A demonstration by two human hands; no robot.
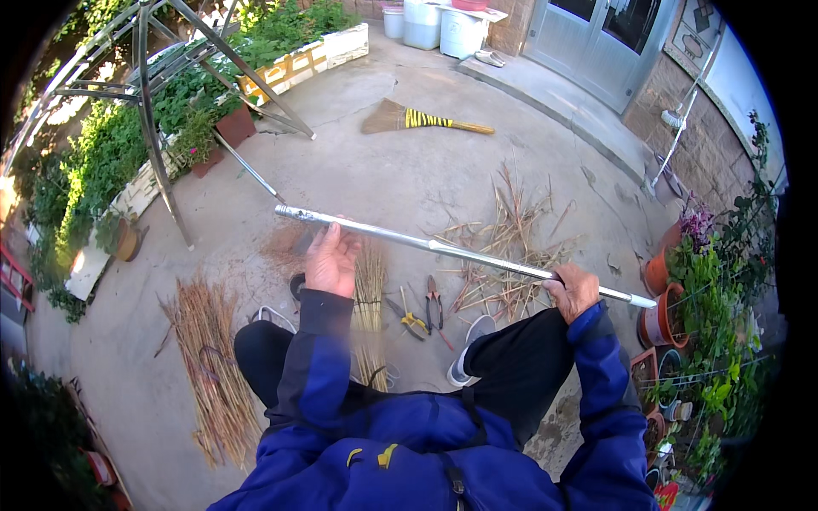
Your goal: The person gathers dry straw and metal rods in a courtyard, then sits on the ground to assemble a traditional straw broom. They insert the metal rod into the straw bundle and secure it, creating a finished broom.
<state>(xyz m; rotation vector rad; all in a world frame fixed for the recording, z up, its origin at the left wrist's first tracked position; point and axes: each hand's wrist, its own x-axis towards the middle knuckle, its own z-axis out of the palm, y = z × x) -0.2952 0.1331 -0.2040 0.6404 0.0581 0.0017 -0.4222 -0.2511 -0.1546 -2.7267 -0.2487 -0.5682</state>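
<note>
A long silver metal pole [434,246] slants across in front of me, its left end farther away. Closed around it near its right end is my right hand [573,292]. My left hand [333,260] is turned palm up just below the pole's left part, fingers stretched, fingertips at its lower edge. Between my knees lies a narrow tied bundle of straw stalks [369,294]. Beside it on the ground are a yellow-handled cutting tool [408,320] and dark pliers with red on them [434,302]. A larger bundle of reddish stalks [209,366] lies left of my left knee.
Loose straw [511,243] is scattered beyond my right knee. Farther out lies a broom [426,119] with yellow-and-black binding. A metal frame [149,128] and a planted bed [94,162] stand left. Potted plants [665,315] line the right, close to the pole's end.
</note>
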